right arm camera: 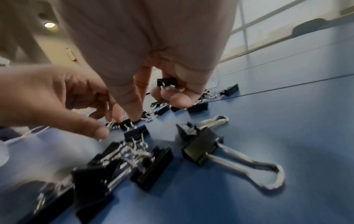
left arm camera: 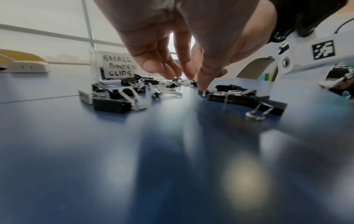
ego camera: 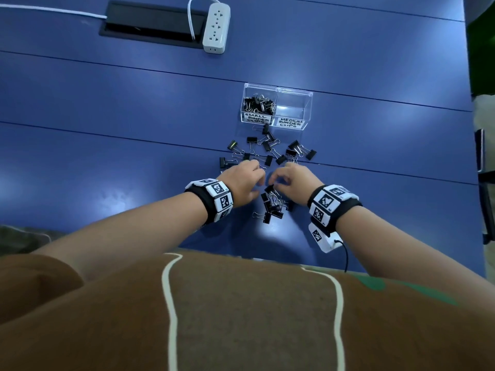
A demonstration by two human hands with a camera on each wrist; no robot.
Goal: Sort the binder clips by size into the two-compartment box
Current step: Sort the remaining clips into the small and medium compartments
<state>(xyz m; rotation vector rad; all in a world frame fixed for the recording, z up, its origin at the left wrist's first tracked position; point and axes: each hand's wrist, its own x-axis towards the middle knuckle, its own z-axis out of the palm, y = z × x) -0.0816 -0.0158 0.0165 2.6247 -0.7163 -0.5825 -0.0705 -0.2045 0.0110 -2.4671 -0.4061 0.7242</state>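
Curling around small binder clip, right hand at frame centre; left hand relaxed, fingers extended, touching scattered clips.

1. A brown top with short sleeves was worn; a thin white outline and green patches were printed on its front.
2. A black band set with white blocks, each printed with a black square code, was strapped round the left wrist.
3. A matching band was worn on the right wrist.
4. A white module with a black cable was fixed below the right band, on the side nearer the top.
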